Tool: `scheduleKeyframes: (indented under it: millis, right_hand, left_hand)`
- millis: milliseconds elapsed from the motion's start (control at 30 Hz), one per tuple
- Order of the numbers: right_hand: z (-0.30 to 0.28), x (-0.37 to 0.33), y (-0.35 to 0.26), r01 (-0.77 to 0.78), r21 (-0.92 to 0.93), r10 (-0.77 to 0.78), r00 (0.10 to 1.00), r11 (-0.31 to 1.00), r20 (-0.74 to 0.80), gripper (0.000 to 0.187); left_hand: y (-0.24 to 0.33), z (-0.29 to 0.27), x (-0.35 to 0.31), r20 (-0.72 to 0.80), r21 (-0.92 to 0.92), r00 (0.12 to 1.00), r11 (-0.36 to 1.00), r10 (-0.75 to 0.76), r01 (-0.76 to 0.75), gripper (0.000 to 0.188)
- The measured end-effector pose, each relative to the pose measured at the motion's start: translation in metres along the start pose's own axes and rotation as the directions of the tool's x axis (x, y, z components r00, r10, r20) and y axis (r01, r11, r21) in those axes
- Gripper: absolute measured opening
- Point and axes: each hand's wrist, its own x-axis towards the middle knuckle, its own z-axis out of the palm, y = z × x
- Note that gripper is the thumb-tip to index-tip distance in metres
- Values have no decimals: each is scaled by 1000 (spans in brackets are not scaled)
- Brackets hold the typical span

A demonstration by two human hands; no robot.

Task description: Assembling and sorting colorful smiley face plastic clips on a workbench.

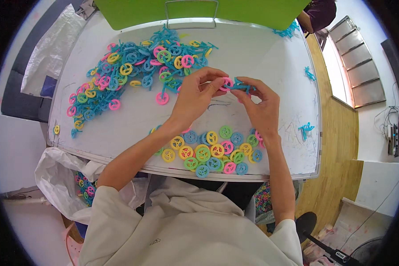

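Observation:
Above the middle of the white table (146, 122), my two hands meet over one small toy piece. My left hand (195, 94) is closed, pinching a small pink spoked wheel (226, 84) between thumb and fingers. My right hand (262, 104) is closed on a blue plastic toy frame (240, 85) with thin arms. Wheel and frame touch; whether they are joined I cannot tell. A bit of pink shows by my right fingers. Nearer to me, between my forearms, lie loose wheels (202, 153) in yellow, green, blue and pink.
A large heap of blue frames with coloured wheels (131, 57) covers the far left. Several blue frames (306, 129) lie along the right edge. A green panel (244, 13) stands at the back. White bags (57, 177) hang left. Another person's sleeve (321, 14) shows at far right.

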Motion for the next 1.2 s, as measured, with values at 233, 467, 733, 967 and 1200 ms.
scheduleKeyframes:
  millis: [233,467,733,967,1200]
  right_hand:
    - [-27,1,-12,-125,199,118,992,972,43,26]
    - [-141,-47,15,-342,-559,83,896,756,-437,27]
    - [-165,-79,57,-269,-662,155,961,700,-227,25]
    - [-168,-67,37,-477,-492,416,878,728,-236,26]
    - [-146,-48,18,-387,-3,374,894,922,-248,22]
  left_hand:
    - [0,-8,11,-58,235,989,965,136,-119,21]
    - [26,-54,21,-216,492,909,844,357,-214,22]
    - [28,-60,30,-202,543,879,797,432,-266,20]
    - [28,-60,31,-215,744,871,652,441,-146,20]
    - [10,-14,28,224,862,713,207,664,-463,24]
